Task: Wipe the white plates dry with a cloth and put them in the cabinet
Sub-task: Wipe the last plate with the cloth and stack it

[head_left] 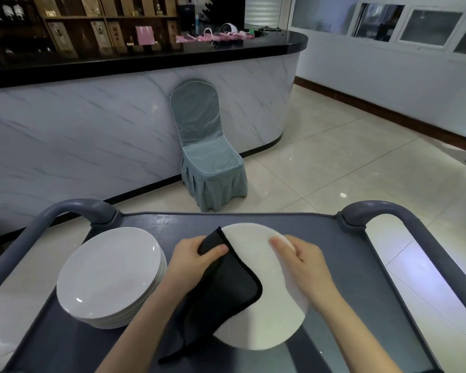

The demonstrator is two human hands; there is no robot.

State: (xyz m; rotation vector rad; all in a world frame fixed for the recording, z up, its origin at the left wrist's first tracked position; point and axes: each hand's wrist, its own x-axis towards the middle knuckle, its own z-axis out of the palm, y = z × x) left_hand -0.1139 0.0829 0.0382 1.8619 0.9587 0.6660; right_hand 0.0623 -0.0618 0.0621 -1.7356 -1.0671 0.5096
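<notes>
A single white plate (269,305) is held tilted above the grey cart top (334,345). My right hand (304,262) grips its right rim, fingers over the face. A black cloth (223,300) lies over the plate's left side, and my left hand (197,258) pinches the cloth's upper edge against the plate. The cloth's lower end hangs down below the plate. To the left, a stack of several white plates (108,273) rests on the cart.
The cart has raised grey handles at the left (73,208) and right (382,208). Beyond it stands a chair in a blue-grey cover (207,157) against a marble-fronted bar counter (92,130) with a black top. Tiled floor stretches to the right.
</notes>
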